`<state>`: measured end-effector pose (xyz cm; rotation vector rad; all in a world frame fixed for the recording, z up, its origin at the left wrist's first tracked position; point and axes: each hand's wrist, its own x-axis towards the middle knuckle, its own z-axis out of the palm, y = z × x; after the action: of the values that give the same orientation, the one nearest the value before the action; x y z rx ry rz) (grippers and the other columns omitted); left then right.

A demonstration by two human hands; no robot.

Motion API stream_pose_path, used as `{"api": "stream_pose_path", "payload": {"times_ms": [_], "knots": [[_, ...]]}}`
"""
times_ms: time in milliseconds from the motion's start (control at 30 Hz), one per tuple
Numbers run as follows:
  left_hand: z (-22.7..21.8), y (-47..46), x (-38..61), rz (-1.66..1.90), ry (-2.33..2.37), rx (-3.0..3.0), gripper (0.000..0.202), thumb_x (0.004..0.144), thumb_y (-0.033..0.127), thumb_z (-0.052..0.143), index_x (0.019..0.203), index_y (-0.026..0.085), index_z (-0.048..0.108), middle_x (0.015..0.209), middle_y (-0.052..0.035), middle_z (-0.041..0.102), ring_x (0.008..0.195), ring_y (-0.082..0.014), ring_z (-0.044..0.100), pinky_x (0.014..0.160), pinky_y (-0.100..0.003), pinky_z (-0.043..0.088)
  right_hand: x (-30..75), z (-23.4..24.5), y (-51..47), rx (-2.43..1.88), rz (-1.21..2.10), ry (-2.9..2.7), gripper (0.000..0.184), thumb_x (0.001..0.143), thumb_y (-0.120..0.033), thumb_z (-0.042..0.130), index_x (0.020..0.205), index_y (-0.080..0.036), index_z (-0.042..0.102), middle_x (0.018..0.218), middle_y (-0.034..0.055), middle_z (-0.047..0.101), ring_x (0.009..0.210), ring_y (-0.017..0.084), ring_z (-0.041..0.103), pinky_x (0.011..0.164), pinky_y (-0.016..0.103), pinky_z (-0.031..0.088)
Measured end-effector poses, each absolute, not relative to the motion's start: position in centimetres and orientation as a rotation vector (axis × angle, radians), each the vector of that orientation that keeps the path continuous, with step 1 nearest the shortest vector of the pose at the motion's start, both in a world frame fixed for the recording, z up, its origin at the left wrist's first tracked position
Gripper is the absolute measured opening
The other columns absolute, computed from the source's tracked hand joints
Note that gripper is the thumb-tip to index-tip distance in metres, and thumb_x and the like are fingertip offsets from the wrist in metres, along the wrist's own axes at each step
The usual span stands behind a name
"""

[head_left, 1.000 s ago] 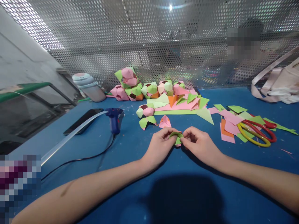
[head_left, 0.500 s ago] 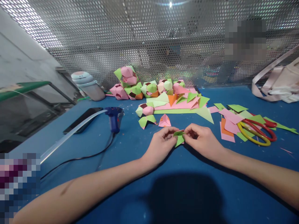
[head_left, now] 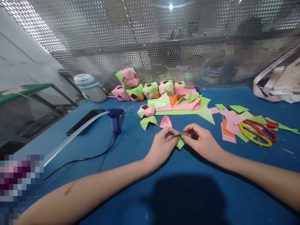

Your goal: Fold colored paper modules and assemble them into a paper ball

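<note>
Between both hands is a small piece of folded green paper (head_left: 180, 144), with a lower flap pointing toward me. My left hand (head_left: 162, 144) pinches its left side, thumb against the fingers. The other side is pinched by my right hand (head_left: 201, 141); part of the paper is hidden under the fingertips. Just beyond the left hand sit a folded pink paper piece (head_left: 166, 122) and a folded green paper piece (head_left: 148, 122). Behind these is a small pink and green paper ball (head_left: 146, 111).
Several folded paper balls (head_left: 137, 92) line the mesh partition (head_left: 150, 53). On the left are a glue gun (head_left: 115, 122) with its stick and cord, a black phone (head_left: 82, 122) and a bottle (head_left: 91, 89). Scissors (head_left: 256, 134) lie among paper scraps on the right. A person is beyond the mesh.
The green paper has changed shape: its upper part now spreads wider and flatter between my fingertips, and the lower flap narrows to a point. Both hands stay almost in place.
</note>
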<state>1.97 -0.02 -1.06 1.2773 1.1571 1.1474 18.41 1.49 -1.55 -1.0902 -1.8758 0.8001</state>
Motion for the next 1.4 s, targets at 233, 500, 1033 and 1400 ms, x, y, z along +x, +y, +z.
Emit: {"api": "stream_pose_path", "payload": {"times_ms": [233, 500, 1033, 1400], "knots": [[-1.05, -0.18, 2.1, 1.112, 1.158, 1.263, 0.018, 0.074, 0.025, 0.067, 0.087, 0.016, 0.058, 0.078, 0.002, 0.06, 0.068, -0.0098, 0.056, 0.062, -0.021, 0.044, 18.26, -1.49, 1.58, -1.101, 0.779, -1.856, 0.006, 0.083, -0.018, 0.059, 0.079, -0.018, 0.061, 0.069, -0.0027, 0.058, 0.063, 0.01, 0.052, 0.059, 0.024, 0.041], [-1.51, 0.16, 1.86, 1.104, 1.244, 1.333, 0.009, 0.076, 0.022, 0.063, 0.078, 0.014, 0.062, 0.071, 0.0014, 0.061, 0.065, -0.0098, 0.053, 0.061, -0.021, 0.042, 18.33, -1.72, 1.44, -1.055, 0.837, -1.865, 0.005, 0.081, -0.022, 0.063, 0.084, -0.019, 0.059, 0.07, -0.0033, 0.057, 0.063, 0.01, 0.052, 0.058, 0.023, 0.041], [-1.81, 0.59, 1.89, 1.104, 0.822, 0.942, 0.019, 0.072, 0.009, 0.062, 0.089, 0.012, 0.07, 0.084, -0.0044, 0.066, 0.076, -0.0111, 0.057, 0.077, -0.025, 0.044, 18.96, -1.98, 2.12, -1.022, 0.993, -1.619, 0.016, 0.09, -0.034, 0.054, 0.084, -0.019, 0.056, 0.076, -0.0018, 0.057, 0.07, 0.011, 0.054, 0.065, 0.025, 0.044], [-1.83, 0.63, 1.92, 1.094, 0.832, 0.943, 0.012, 0.075, 0.019, 0.066, 0.085, 0.014, 0.067, 0.083, -0.0039, 0.067, 0.072, -0.012, 0.06, 0.073, -0.027, 0.045, 19.04, -2.12, 1.86, -1.006, 0.999, -1.654, 0.017, 0.089, -0.035, 0.055, 0.085, -0.019, 0.057, 0.077, -0.0003, 0.059, 0.069, 0.012, 0.054, 0.064, 0.026, 0.044]]}}
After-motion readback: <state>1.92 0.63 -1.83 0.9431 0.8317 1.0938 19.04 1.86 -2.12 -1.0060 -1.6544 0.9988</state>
